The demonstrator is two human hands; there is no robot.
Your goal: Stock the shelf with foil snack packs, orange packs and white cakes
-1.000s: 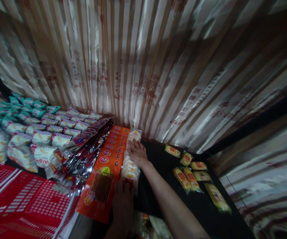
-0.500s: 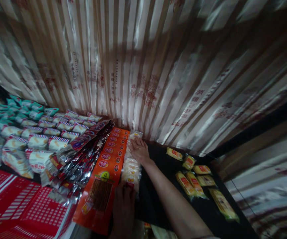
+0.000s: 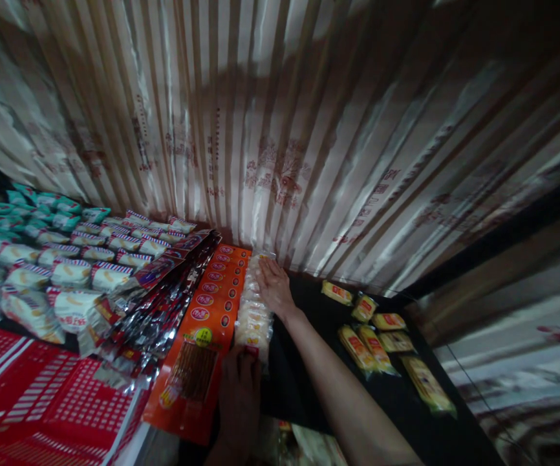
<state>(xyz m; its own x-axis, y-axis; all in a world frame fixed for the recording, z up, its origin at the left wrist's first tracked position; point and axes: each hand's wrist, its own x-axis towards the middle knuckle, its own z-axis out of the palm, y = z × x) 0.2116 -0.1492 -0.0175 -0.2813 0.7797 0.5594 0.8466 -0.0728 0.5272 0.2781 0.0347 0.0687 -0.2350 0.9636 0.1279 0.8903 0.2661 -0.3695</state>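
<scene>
A row of clear-wrapped pale snack packs (image 3: 251, 321) stands on the black shelf, front to back. My right hand (image 3: 276, 288) lies over the far part of this row, its fingers stretched out along the top and right side. At the near end is my left hand (image 3: 240, 388), in shadow, with its fingers spread against the front pack, which has a red label. Neither hand has a pack lifted. Just left of the row, touching or nearly so, runs a line of orange snack packets (image 3: 197, 353) overlapping one behind another.
Dark red and silver packets (image 3: 173, 304) lean left of the orange ones, with white striped bags (image 3: 71, 272) and green bags (image 3: 11, 217) beyond. A red basket (image 3: 81, 401) is at lower left. Several yellow packs (image 3: 357, 346) lie on the black shelf (image 3: 304, 382). A pleated printed sheet (image 3: 280, 162) hangs behind.
The view has shifted slightly. My right hand stays on the far part of the row with its fingers a little straighter. My left hand remains at the near end.
</scene>
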